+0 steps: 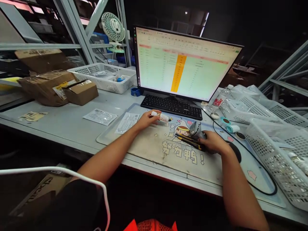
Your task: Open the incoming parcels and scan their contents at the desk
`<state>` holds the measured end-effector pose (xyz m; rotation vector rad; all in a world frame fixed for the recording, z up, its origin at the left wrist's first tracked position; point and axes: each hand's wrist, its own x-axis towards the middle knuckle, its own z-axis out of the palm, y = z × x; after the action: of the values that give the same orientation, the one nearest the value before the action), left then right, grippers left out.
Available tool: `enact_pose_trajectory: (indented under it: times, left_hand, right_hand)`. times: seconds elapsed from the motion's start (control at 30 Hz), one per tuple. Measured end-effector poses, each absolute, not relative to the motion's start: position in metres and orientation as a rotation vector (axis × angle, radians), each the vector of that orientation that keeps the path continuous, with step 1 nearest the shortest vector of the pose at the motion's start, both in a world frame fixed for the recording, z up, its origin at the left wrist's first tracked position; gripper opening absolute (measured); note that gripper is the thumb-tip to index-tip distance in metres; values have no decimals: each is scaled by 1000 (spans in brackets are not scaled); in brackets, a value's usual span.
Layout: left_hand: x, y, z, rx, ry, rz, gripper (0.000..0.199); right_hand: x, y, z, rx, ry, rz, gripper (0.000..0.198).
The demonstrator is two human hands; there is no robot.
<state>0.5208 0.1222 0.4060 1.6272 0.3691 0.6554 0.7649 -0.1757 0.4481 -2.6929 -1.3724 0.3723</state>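
My left hand is closed around one end of a small white bottle with a printed label, tipped on its side just above the desk mat. To the right, the fingers of my right hand wrap the handle of a grey and black barcode scanner, its head toward the middle of the mat. A black and yellow utility knife lies on the mat beside the scanner. Two flat printed packets, a nearer one and a farther one, lie left of my left hand.
Behind the mat stand a black keyboard and a lit monitor. White plastic baskets stand at the right and back left. Cardboard boxes sit at left. A black cable loops over the mat's right side.
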Motion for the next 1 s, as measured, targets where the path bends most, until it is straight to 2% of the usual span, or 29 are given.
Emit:
enact_pose_trajectory:
  times: [0.1, 0.23, 0.4, 0.7, 0.9, 1.0]
  left_hand:
    - [519, 120, 407, 1661, 303, 666, 54]
    - [516, 116, 405, 1819, 239, 644, 38]
    - [515, 101, 409, 1964, 194, 613, 30]
    - [517, 81, 412, 2023, 72, 819, 32]
    - [521, 76, 404, 2088, 54, 770, 53]
    - [523, 70, 403, 2089, 65, 723, 50]
  right_hand:
    - [760, -177, 454, -2619, -1384, 355, 18]
    - [745, -179, 461, -2311, -1425, 299, 28]
    - [719, -176, 468, -2058, -1472, 477, 33]
    - [711, -172, 466, -2109, -1589, 409, 26]
    - [717, -171, 456, -2149, -1569, 354, 35]
    - [717, -169, 457, -2170, -1549, 368, 34]
